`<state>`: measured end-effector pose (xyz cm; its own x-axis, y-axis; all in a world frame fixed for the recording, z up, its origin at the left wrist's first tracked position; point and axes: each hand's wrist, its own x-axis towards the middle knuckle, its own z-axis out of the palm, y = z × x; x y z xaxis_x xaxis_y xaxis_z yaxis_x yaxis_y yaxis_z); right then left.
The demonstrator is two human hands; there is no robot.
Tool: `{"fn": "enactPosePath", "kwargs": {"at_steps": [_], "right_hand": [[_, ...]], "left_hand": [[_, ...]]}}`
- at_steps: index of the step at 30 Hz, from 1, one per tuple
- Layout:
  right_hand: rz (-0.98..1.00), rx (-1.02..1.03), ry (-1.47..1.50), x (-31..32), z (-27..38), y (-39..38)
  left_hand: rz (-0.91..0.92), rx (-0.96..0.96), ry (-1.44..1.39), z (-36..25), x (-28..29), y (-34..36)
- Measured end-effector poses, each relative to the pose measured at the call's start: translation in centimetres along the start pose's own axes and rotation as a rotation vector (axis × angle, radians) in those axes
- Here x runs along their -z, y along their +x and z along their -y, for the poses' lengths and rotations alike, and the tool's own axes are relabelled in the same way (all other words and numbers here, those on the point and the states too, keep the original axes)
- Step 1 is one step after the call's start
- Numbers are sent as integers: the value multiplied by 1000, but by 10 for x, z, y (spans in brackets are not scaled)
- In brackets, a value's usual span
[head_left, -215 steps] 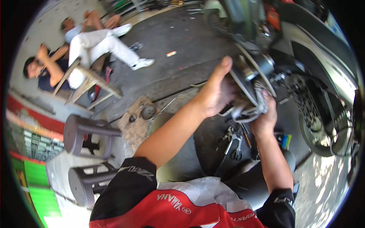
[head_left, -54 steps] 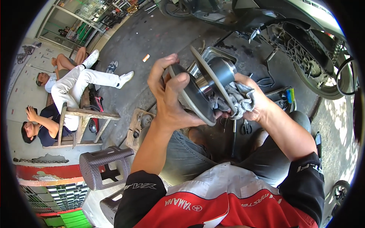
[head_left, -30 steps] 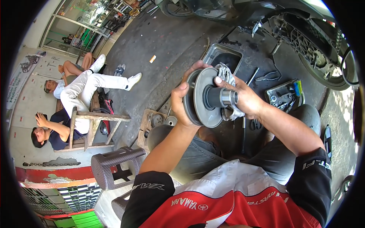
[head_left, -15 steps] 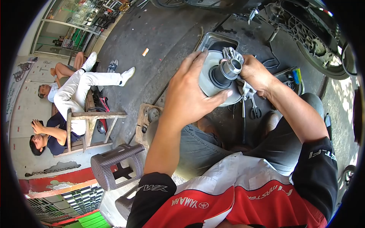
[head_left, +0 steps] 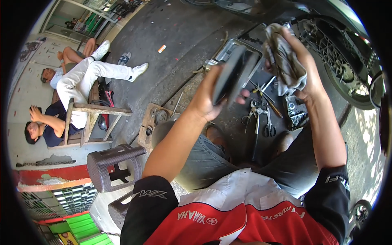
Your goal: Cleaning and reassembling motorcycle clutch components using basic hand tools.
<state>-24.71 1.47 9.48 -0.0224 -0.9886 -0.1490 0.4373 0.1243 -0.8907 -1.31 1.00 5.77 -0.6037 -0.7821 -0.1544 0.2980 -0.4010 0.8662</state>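
My left hand grips a grey metal pulley by its edge, above the floor in front of me. The pulley has two round discs with a gap between them, is turned on edge, and its shiny hub points left. To its right, my right hand is closed on a crumpled, dirty grey rag. The rag is apart from the pulley. Below them on the floor lie pliers, a long-handled tool and several screwdrivers.
A metal tray lies behind the pulley. Near my right knee is a cast metal part. Partly dismantled, a motorcycle stands at upper right. A round metal part rests on a board to the left, near a woven-pattern stool and two people on benches.
The pulley has turned, its hub swinging from facing me to pointing left. My right hand has drawn the rag away from it, to the right and up.
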Motion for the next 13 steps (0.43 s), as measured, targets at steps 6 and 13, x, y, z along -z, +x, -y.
{"fn": "enactPosePath", "kwargs": {"at_steps": [6,13], "right_hand": [[11,405,-427,-4,-9,-5],[16,1354,-1023,-10,-42,8]], "left_hand": [[66,-1,-400,4,-8,-1],[-34,-119,-385,20,-31,9]]}}
